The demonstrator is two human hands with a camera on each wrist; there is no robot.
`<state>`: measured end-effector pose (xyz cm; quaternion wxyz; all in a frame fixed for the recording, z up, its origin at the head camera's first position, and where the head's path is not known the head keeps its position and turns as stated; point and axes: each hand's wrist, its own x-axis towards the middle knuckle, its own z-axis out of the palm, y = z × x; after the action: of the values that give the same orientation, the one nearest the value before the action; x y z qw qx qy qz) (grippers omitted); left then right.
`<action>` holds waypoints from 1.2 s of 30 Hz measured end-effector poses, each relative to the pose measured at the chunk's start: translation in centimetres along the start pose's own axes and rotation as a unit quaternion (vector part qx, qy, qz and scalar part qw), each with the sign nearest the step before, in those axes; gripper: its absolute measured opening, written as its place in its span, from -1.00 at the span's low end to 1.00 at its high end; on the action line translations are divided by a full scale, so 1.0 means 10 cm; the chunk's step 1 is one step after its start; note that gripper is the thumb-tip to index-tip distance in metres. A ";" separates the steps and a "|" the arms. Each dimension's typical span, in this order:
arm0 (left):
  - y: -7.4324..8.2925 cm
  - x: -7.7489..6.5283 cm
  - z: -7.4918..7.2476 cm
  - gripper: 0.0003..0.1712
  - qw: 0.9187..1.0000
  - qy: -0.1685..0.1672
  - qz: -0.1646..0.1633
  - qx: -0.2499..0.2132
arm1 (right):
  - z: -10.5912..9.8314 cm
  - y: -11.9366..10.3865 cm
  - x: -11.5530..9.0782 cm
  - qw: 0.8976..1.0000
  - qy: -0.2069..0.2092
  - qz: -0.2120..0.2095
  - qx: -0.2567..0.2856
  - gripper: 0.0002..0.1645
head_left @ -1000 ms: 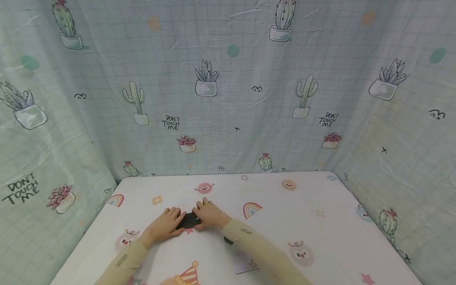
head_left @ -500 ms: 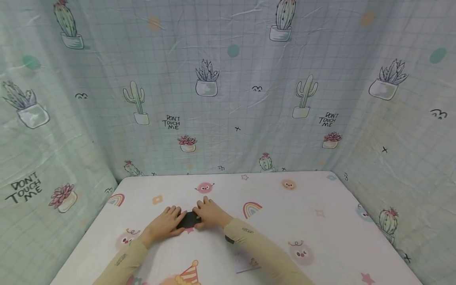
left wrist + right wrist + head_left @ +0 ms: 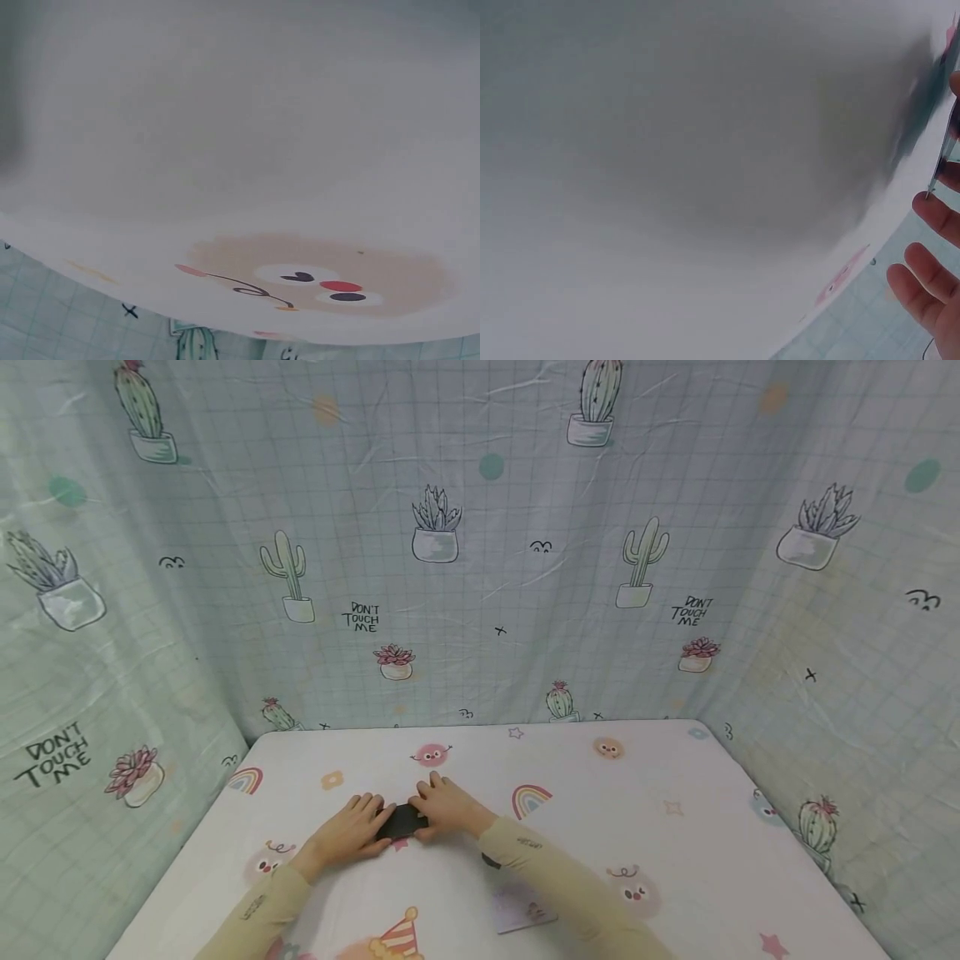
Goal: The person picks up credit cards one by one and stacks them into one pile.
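A thin, flat, dark rectangular piece (image 3: pixel 402 822) is held between both hands over the table in the head view. My left hand (image 3: pixel 348 829) grips its left end, thumb along the near side and fingers at the far side. At the other end, my right hand (image 3: pixel 447 807) pinches the right edge between thumb and fingers. The right wrist view catches the piece edge-on as a narrow strip, with several right fingertips (image 3: pixel 936 217) against it or spread beside it. No hand shows in the left wrist view, only tabletop. What kind of thing the dark piece is, I cannot tell.
A pale purple printed card or booklet (image 3: pixel 521 910) lies on the table, partly under the right sleeve (image 3: pixel 562 889). A small black object (image 3: pixel 491 861) shows at the underside of that sleeve. Patterned white cloth (image 3: pixel 637 810) covers the table, and cactus-print curtains (image 3: pixel 480 593) stand behind and beside it.
Both hands stay on the dark piece. The right hand and the piece have shifted slightly to the right, and a bit more of the purple card shows.
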<state>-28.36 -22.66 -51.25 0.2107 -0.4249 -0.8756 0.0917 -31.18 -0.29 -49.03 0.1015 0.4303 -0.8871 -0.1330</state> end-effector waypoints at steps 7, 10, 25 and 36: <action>0.02 0.02 -0.05 -0.38 1.000 0.002 0.012 0.009 | 0.00 0.03 -0.06 1.000 0.002 -0.010 -0.006 -0.33; 0.02 0.03 -0.07 -0.38 1.000 0.002 0.015 0.008 | -0.02 0.05 -0.09 1.000 -0.001 -0.013 -0.001 -0.32; 0.19 0.09 -0.17 -0.38 1.000 0.016 0.024 -0.001 | -0.11 0.09 -0.37 0.998 0.042 -0.044 -0.002 -0.33; 0.26 0.13 -0.20 -0.37 0.999 0.032 0.032 -0.006 | -0.16 0.10 -0.48 0.999 0.035 -0.041 0.003 -0.32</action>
<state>-26.32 -20.08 -50.01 0.2332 -0.4571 -0.8546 0.0791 -28.49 3.87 -47.54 0.1252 0.4707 -0.8652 -0.1194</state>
